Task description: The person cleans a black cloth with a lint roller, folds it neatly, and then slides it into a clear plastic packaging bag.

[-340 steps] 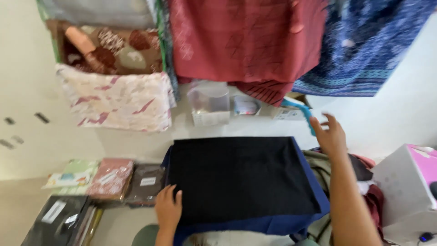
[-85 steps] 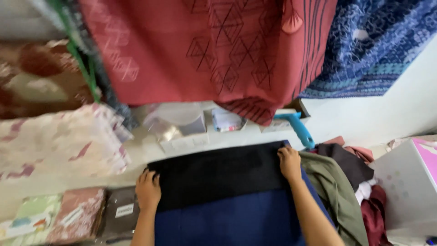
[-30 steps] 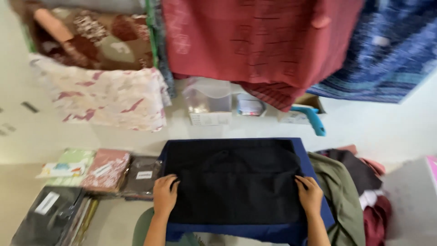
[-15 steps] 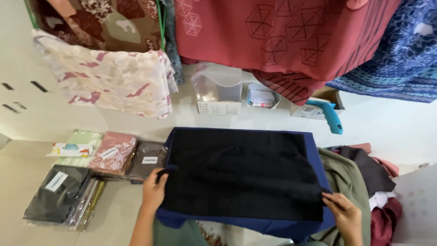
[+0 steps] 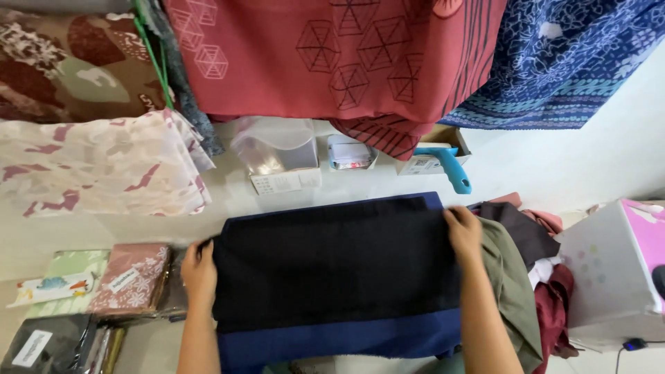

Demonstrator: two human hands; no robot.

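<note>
Cloth [image 5: 332, 270] lengthwise between both hands

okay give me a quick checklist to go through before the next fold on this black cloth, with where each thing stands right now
1. Left hand on the left edge of the folded black cloth: ok.
2. Right hand on the cloth's right edge: ok.
3. Black cloth lying flat, no big wrinkles: ok.
4. Black cloth squared on the dark blue fabric beneath: not ok, blue shows mostly along the near edge.
5. Olive green garment clear of the right edge: not ok, it lies against it under the right wrist.
6. Packaged pink patterned fabric clear on the left: ok.
</note>
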